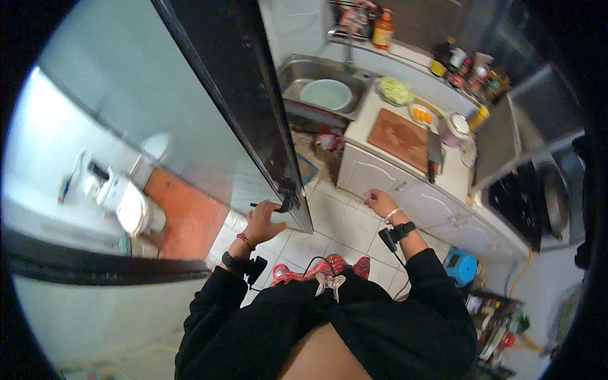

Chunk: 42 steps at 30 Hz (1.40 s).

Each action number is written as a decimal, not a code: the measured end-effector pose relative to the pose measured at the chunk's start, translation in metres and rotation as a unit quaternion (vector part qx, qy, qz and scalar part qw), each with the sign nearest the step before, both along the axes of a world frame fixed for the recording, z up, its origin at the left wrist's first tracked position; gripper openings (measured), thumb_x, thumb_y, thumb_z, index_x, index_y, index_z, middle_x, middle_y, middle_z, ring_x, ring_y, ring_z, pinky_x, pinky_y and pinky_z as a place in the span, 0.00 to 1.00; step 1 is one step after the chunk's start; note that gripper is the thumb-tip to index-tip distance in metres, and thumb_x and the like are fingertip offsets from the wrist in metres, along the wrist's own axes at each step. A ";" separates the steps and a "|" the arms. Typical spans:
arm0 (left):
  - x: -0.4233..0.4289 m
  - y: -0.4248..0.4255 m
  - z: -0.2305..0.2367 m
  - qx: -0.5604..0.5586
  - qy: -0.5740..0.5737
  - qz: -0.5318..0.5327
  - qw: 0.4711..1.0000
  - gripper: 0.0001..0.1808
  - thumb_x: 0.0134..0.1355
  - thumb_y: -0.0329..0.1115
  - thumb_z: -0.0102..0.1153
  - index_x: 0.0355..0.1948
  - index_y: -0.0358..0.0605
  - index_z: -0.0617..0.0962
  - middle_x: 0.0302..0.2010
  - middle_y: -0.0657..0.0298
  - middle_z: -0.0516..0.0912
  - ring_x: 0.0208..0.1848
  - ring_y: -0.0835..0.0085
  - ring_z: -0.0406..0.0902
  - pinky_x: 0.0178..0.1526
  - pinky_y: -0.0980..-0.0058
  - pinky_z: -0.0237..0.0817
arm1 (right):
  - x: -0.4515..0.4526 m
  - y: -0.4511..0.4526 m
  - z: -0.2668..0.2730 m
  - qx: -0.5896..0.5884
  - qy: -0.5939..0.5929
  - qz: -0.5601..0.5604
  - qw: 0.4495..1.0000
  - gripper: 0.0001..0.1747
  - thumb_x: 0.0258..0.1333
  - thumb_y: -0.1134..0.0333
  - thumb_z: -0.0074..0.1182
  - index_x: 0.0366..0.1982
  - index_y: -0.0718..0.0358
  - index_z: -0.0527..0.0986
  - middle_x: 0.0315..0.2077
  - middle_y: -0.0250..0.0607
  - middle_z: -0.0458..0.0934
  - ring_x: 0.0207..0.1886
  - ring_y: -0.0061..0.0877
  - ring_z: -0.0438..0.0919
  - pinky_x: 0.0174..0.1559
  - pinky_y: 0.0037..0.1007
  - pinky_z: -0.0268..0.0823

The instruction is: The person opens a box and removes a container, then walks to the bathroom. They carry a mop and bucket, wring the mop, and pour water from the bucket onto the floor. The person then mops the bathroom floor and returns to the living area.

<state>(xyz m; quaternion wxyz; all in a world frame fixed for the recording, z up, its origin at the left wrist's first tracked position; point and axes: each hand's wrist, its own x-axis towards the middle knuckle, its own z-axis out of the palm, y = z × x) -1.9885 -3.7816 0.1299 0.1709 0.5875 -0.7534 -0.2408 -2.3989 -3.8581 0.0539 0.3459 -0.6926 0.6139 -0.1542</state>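
Observation:
My left hand [264, 221] is at the black handle [285, 202] of a dark-framed glass door [228, 95], its fingertips against or just beside the lever and its thumb apart; whether it touches is hard to tell. My right hand [378, 201] hangs over the tiled floor by the white cabinet doors [370, 166], fingers curled, with no object seen in it. On the counter beyond lie a wooden cutting board [394, 137] and a cleaver [434, 149] along its right edge. Shredded green vegetable [395, 91] fills a plate beside a small dish of orange pieces [422, 115].
A steel sink [304, 71] holds a pale green basin [326, 94]. Bottles [383, 31] line the window ledge. A gas stove with a wok [553, 199] stands right, a blue container [460, 267] below. Left, past the doorway, is a toilet [133, 213].

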 end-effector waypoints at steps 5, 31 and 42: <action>0.039 0.112 0.025 0.080 0.050 0.055 0.994 0.28 0.52 0.47 0.63 0.52 0.50 0.72 0.57 0.60 0.71 0.71 0.58 0.49 0.62 0.43 0.44 | 0.169 0.015 0.071 -0.167 -0.122 0.296 0.933 0.35 0.42 0.71 0.56 0.57 0.57 0.64 0.55 0.53 0.66 0.58 0.47 0.66 0.59 0.39 0.60; 0.229 0.506 0.042 -0.091 0.489 0.531 0.686 0.18 0.61 0.29 0.51 0.53 0.33 0.71 0.50 0.55 0.77 0.55 0.66 0.73 0.62 0.69 0.58 | 0.684 0.255 0.062 -0.167 -0.008 0.716 0.678 0.32 0.59 0.38 0.36 0.25 0.54 0.82 0.30 0.37 0.80 0.47 0.35 0.70 0.57 0.47 0.47; 0.230 0.525 0.023 -0.164 0.499 0.657 0.541 0.16 0.61 0.25 0.50 0.51 0.33 0.72 0.48 0.54 0.78 0.51 0.65 0.75 0.58 0.69 0.64 | 0.871 0.271 0.049 -0.167 0.011 0.642 0.748 0.26 0.59 0.43 0.39 0.36 0.54 0.79 0.41 0.35 0.79 0.53 0.34 0.67 0.52 0.42 0.49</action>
